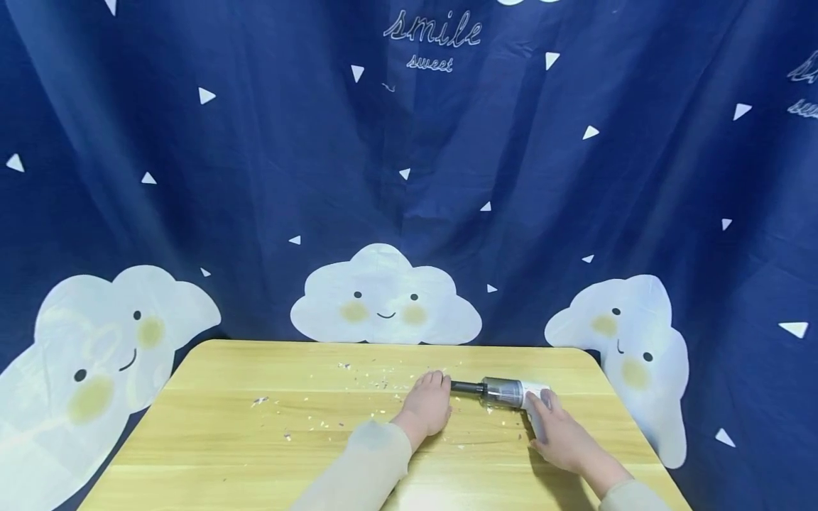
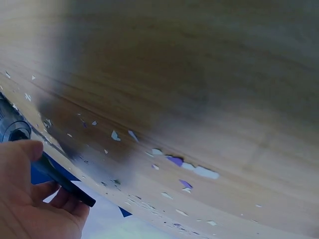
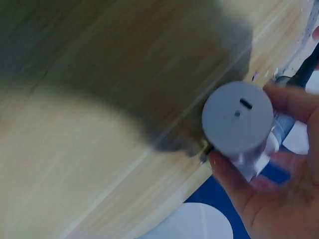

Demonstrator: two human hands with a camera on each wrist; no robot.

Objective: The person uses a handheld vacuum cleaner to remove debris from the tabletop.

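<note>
A small handheld vacuum cleaner [image 1: 502, 392] with a clear dust cup and white body is held over the right part of the table. My left hand [image 1: 428, 403] pinches its black nozzle [image 2: 62, 181] between thumb and fingers; the left wrist view shows the nozzle's tip sticking out past them. Around the white handle [image 1: 535, 419] curl the fingers of my right hand [image 1: 564, 436]. In the right wrist view, the handle's round end [image 3: 234, 119] faces the camera, showing a dark slot. White and purple paper scraps [image 2: 204, 172] lie scattered below and left of the nozzle.
The light wooden table [image 1: 211, 440] has rounded far corners. Behind it hangs a dark blue curtain [image 1: 268, 142] printed with clouds and white triangles. More scraps [image 1: 260, 401] lie on the table's left and middle.
</note>
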